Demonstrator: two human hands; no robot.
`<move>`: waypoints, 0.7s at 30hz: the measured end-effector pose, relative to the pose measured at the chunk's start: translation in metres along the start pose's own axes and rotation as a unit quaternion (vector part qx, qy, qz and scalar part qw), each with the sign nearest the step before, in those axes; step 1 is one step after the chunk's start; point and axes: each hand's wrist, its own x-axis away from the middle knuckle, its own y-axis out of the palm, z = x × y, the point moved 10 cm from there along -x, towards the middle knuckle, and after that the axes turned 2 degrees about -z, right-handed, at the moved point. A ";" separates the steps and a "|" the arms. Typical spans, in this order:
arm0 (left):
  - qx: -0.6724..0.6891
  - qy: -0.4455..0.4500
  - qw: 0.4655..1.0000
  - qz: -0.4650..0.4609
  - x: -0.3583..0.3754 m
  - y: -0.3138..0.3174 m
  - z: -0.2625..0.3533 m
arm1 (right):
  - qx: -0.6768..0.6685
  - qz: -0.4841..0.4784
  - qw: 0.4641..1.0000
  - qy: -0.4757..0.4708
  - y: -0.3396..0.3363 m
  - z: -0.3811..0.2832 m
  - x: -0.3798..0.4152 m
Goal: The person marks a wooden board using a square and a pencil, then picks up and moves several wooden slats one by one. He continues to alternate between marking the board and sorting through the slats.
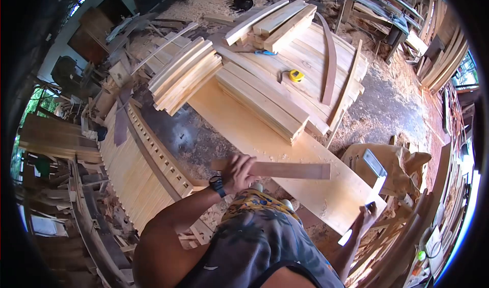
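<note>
sawdusty floor (392, 107): left grip (238, 174) holds one board (298, 169); right grip (368, 216), one shiny tool (375, 163).

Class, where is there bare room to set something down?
Nearly bare: the broad board between the held strip and right hand; the plank panel between tape measure and curved strip. Crowded: the panel's far end, under stacked planks.

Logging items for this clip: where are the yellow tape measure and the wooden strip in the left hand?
Yellow tape measure (296, 76): head view, on its yellow case.
Wooden strip (294, 170): head view, on its broad face.
</note>
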 end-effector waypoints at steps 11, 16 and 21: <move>-0.305 -0.241 0.916 0.096 -0.043 -0.167 -0.393 | -0.033 0.092 0.993 0.063 0.027 -0.016 0.109; -0.304 -0.241 0.921 0.048 -0.065 -0.147 -0.479 | -0.094 0.097 0.986 0.093 0.062 0.010 0.133; -0.332 -0.263 0.905 0.028 -0.089 -0.146 -0.483 | -0.076 0.123 0.985 0.094 0.100 -0.084 0.190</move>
